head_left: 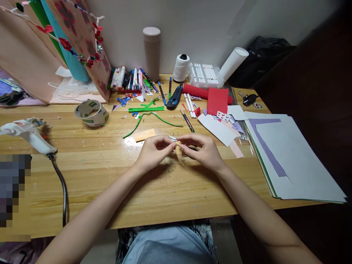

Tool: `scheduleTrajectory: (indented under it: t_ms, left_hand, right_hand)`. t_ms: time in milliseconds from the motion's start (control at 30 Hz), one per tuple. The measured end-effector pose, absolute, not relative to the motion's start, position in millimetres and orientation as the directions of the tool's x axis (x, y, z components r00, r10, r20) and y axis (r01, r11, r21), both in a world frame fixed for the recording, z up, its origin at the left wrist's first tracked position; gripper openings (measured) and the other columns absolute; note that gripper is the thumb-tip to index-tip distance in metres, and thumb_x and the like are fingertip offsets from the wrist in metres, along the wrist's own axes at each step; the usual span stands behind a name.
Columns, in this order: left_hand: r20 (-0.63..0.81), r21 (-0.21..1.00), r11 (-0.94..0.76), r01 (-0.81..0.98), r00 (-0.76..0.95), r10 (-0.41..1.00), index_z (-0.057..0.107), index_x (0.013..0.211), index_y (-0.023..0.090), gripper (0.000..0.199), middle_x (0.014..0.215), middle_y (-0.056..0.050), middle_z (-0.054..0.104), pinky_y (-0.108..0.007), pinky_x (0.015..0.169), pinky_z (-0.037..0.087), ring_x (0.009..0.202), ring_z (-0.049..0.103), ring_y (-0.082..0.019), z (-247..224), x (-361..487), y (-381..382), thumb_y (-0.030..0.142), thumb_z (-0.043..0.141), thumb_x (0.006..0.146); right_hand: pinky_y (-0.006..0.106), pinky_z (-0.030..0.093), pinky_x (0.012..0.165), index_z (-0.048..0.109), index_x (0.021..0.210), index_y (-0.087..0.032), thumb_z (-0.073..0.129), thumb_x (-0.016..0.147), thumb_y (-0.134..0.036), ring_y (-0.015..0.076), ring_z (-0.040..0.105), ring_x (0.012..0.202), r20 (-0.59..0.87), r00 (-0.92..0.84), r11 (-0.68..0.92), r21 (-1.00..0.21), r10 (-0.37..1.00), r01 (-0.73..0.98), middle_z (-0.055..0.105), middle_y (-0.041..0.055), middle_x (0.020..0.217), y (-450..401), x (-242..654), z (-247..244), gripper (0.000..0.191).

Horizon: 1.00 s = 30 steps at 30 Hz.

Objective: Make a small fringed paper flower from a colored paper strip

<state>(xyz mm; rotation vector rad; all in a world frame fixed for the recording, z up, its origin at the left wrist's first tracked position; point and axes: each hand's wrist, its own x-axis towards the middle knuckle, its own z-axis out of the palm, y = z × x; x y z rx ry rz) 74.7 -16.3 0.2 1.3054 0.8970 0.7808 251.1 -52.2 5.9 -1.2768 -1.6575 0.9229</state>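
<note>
A small piece of fringed tan paper [179, 154] hangs between my two hands above the table, its finely cut strips pointing down. My left hand [155, 151] pinches its upper edge between thumb and fingers. From the other side, my right hand [203, 150] closes on the same piece. A shiny metal tip [172, 138] shows just beyond the fingers, and something dark is partly hidden under my right hand; its kind is unclear. Behind my left hand lies a flat orange-tan strip of paper [145, 135]. A bent green stem [150, 113] rests farther back.
At left are a hot glue gun [33, 135], a tape roll [92, 113] and a decorated cardboard structure [79, 44]. Markers [126, 79], a utility knife [175, 97], red crepe paper [195, 91] and a thread spool [181, 68] line the back. Paper sheets [302, 157] stack at right.
</note>
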Motion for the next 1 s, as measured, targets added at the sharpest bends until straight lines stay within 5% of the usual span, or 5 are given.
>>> scheduleTrajectory:
  t_ms: [167,567,1000]
  left_hand:
    - [-0.035,0.997,-0.001,0.081,0.446,0.895,0.068,0.075,0.012,0.018,0.075,-0.006,0.069,-0.024,0.066,0.052,0.066,0.062,-0.012,0.1,74.9,-17.6,0.030,0.066,0.074]
    - [-0.249,0.959,0.281,0.027,0.551,0.796,0.070,0.074,0.012,0.024,0.069,-0.004,0.069,-0.023,0.065,0.051,0.064,0.063,-0.011,4.2,71.6,-12.7,0.036,0.070,0.070]
    - [-0.257,0.958,0.285,0.031,0.535,0.805,0.071,0.076,0.012,0.026,0.070,-0.006,0.071,-0.024,0.066,0.053,0.065,0.065,-0.014,-0.3,69.3,-12.6,0.037,0.071,0.069]
  right_hand:
    - [0.028,0.053,0.070,0.066,0.088,-0.016,0.063,0.078,-0.021,0.0151,0.065,0.074,0.137,-0.096,0.161,-0.932,0.986,0.324,0.068,0.0042,0.082,-52.4,249.4,2.8,0.011]
    - [0.028,0.050,0.067,0.065,0.084,-0.019,0.058,0.078,-0.008,0.0151,0.061,0.075,0.441,-0.210,0.484,-0.728,0.873,0.485,0.066,0.0026,0.080,-51.6,252.3,9.1,0.015]
    - [0.028,0.051,0.069,0.067,0.084,-0.019,0.058,0.080,-0.012,0.0151,0.063,0.075,0.408,-0.198,0.451,-0.752,0.891,0.481,0.067,0.0030,0.081,-51.0,251.7,7.6,0.012]
